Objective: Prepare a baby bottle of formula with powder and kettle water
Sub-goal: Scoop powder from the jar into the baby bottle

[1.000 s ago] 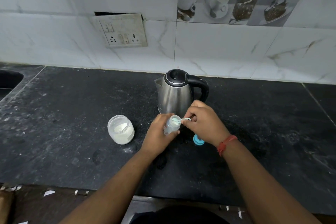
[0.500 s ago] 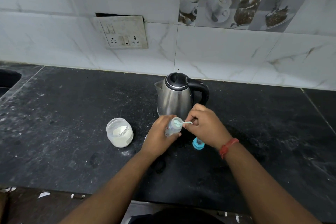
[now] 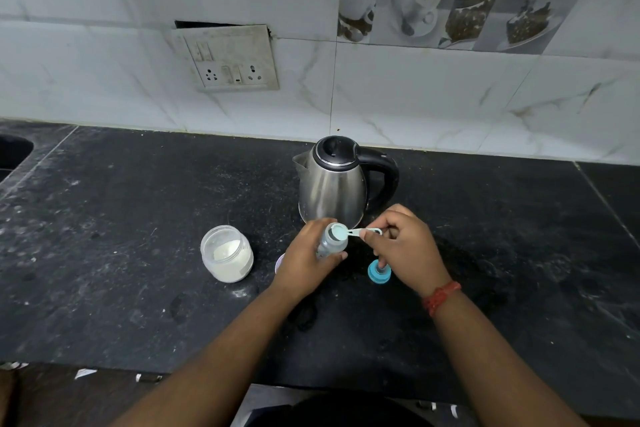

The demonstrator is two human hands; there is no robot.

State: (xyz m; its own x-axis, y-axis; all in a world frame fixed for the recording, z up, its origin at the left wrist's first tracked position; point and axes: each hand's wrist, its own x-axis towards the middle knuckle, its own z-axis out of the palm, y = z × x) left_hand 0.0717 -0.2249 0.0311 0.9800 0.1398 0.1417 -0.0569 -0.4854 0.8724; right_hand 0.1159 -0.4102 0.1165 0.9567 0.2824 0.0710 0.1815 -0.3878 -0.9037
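Counter (image 3: 104, 253), dark stone, lower half of frame.

Item 1, left of centre: powder jar (image 3: 227, 253), clear, open, roughly a third full of white powder. Likely light; best held round the body.

Item 2, centre: left hand (image 3: 304, 260) clamped round the baby bottle (image 3: 331, 242), held upright just in front of the kettle. Small, clear, probably light plastic and slippery if wet; a grip round the barrel suits. Contents cannot be made out.

Item 3, above centre: kettle (image 3: 332, 184), steel, lid shut; likely heavy if filled, take by the black handle.

Item 4, right of centre: right hand (image 3: 405, 246), fingers pinched on the scoop (image 3: 346, 232), bowl over the bottle mouth.

Item 5, below that hand: blue teat cap (image 3: 378, 272), on the counter.
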